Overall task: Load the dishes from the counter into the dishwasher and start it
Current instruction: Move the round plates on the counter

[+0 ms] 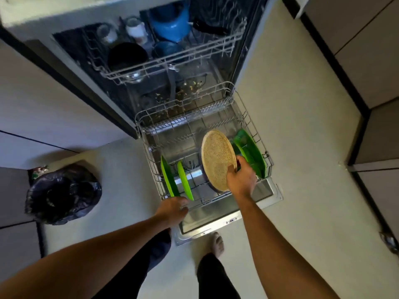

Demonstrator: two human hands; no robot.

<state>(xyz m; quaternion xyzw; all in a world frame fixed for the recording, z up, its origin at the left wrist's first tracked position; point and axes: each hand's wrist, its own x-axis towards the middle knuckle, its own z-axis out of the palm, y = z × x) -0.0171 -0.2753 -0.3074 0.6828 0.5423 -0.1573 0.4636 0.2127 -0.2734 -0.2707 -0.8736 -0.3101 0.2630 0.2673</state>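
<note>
The dishwasher stands open with its lower rack [151, 152] pulled out over the lowered door [218, 219]. My right hand [241, 178] grips the near edge of a round tan speckled plate [218, 158], which stands on edge in the middle of the rack. Green plates [250, 154] stand upright just right of it. Two more green plates [170, 180] stand at the rack's left. My left hand [172, 209] rests on the rack's front left corner; its fingers are hidden. The upper rack [224, 43] holds a blue pot [170, 24], a black bowl [127, 56], a mug and glasses.
A bin lined with a black bag [62, 195] sits on the floor at the left. Pale cabinet fronts [43, 108] flank the dishwasher, and more cabinets [367, 61] run along the right. My bare foot [217, 244] stands just before the door's front edge.
</note>
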